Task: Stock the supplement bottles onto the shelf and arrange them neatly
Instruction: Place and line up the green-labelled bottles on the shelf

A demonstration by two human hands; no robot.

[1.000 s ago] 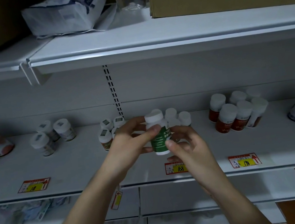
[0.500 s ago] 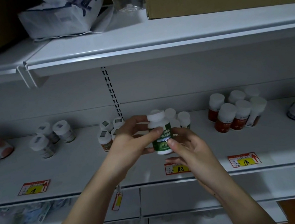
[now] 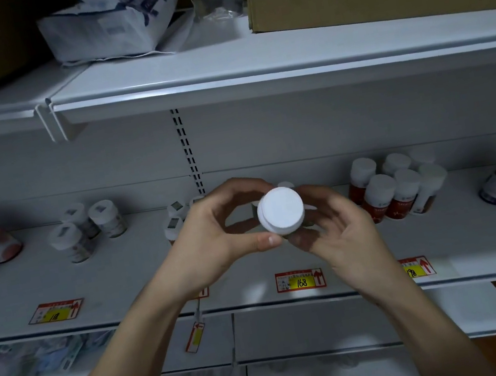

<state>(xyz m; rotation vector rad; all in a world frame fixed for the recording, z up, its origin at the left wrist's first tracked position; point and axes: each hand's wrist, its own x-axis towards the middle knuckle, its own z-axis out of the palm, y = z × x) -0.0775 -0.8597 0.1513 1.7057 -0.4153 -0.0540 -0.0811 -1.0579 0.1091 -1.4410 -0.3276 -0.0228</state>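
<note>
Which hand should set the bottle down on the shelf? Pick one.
Left, probably. The left hand curls round the bottle, thumb under its cap, while the right hand only cups it from below with looser fingers. The shelf ahead has room.

Bare shelf [image 3: 332, 249] lies open in front of me, around the 168 price tag [image 3: 300, 279]. To the right, red-labelled bottles [image 3: 394, 189] crowd the back; to the left, small white-capped bottles [image 3: 176, 216] stand just behind my left hand [image 3: 215, 236]. The upper shelf [image 3: 253, 72] caps the headroom
</note>
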